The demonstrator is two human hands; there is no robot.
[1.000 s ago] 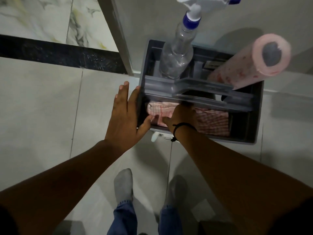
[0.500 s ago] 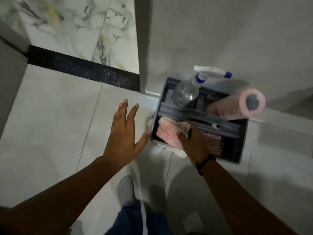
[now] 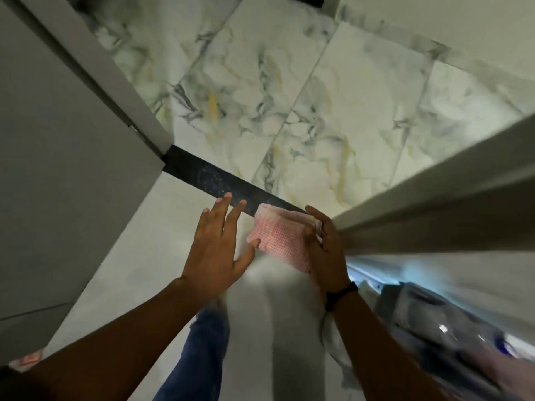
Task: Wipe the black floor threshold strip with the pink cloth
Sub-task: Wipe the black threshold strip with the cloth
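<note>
Reporter: Cloth (image 3: pixel 279 237) in hand, but has any wiping begun?

Editor: Not yet, by the look of it. The right hand (image 3: pixel 324 250) grips the folded pink cloth just above the near end of the black strip (image 3: pixel 220 182); the left hand (image 3: pixel 215 250) is spread wide and empty, its thumb brushing the cloth. The whole strip is left to do.

Reporter: Containers?

Editor: A blurred caddy (image 3: pixel 405 308) at lower right holds what appears to be a clear bottle (image 3: pixel 451 334); the rest is unreadable.

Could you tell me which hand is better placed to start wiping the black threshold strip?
The right hand: it grips the folded pink cloth just short of the black threshold strip. The left hand is open, its thumb only touching the cloth.
</note>
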